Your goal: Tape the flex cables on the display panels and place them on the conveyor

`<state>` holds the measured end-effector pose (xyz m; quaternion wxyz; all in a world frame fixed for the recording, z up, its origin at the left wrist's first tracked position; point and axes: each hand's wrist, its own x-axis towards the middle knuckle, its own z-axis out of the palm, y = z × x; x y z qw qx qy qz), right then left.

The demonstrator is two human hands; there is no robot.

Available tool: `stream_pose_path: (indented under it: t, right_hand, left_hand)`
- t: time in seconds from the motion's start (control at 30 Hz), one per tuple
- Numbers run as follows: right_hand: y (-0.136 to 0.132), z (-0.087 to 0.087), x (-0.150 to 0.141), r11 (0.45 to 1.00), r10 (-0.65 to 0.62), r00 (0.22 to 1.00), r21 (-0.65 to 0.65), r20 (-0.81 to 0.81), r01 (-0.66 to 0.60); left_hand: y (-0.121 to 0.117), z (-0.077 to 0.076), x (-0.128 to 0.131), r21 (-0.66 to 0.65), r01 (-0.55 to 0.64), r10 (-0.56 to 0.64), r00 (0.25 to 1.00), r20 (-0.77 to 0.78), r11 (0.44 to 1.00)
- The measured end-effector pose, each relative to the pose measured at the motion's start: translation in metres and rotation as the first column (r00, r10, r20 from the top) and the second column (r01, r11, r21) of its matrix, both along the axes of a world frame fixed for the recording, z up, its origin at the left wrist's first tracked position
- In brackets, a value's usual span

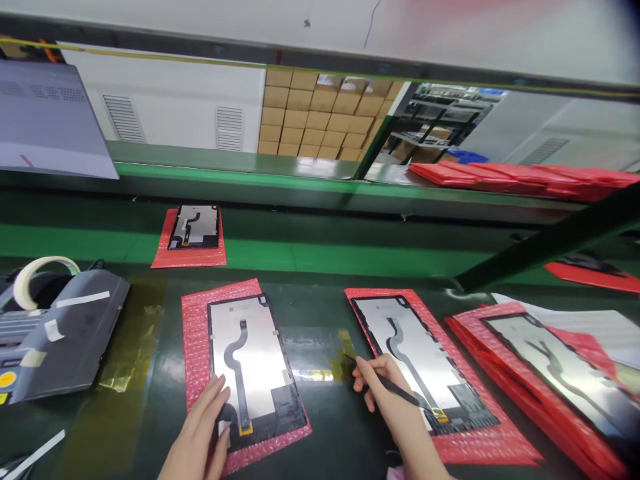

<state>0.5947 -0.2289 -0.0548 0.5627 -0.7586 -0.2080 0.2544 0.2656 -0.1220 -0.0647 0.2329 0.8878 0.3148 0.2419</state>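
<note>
A tablet screen panel lies face down on a red bubble-wrap bag, its grey ribbon cable running down to a yellow tab. My left hand rests with outstretched fingers on the lower left edge of that panel. In my right hand is a pair of black tweezers, pointing left toward strips of amber tape on the bench. Under the right forearm, a second screen panel with its own ribbon cable lies on another red bubble-wrap bag.
A grey tape dispenser carrying a cream tape roll stands at left. Another panel lies farther back. At right, a panel tops stacked red bags, near a slanting green post. More red bags occupy the shelf.
</note>
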Motion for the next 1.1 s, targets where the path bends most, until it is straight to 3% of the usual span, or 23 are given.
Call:
stream_pose_path:
  t: [0.17, 0.27, 0.47, 0.63, 1.1]
  right_hand:
    - [0.002, 0.008, -0.003, 0.998, -0.013, 1.000, 0.067, 0.015, 0.012]
    - [-0.002, 0.008, -0.015, 0.990, 0.039, 0.999, 0.135, -0.022, -0.036]
    - [-0.009, 0.000, -0.091, 0.912, 0.371, 0.908, 0.260, -0.197, -0.316]
    - [-0.006, -0.002, -0.138, 0.894, 0.425, 0.877, 0.257, -0.224, -0.367]
    - [-0.005, -0.009, -0.154, 0.875, 0.472, 0.881, 0.142, -0.037, -0.463]
  left_hand:
    - [-0.001, -0.010, 0.002, 0.100, 0.003, 0.001, 0.999, -0.046, 0.995]
    - [-0.004, -0.007, 0.005, 0.085, -0.015, 0.017, 1.000, -0.020, 0.996]
    - [-0.008, 0.012, 0.007, 0.047, 0.051, -0.050, 0.999, -0.019, 0.998]
    - [-0.012, 0.012, 0.005, 0.023, 0.089, -0.088, 0.996, -0.030, 0.996]
    - [-0.016, 0.009, 0.006, 0.036, 0.095, -0.093, 0.994, -0.049, 0.995]
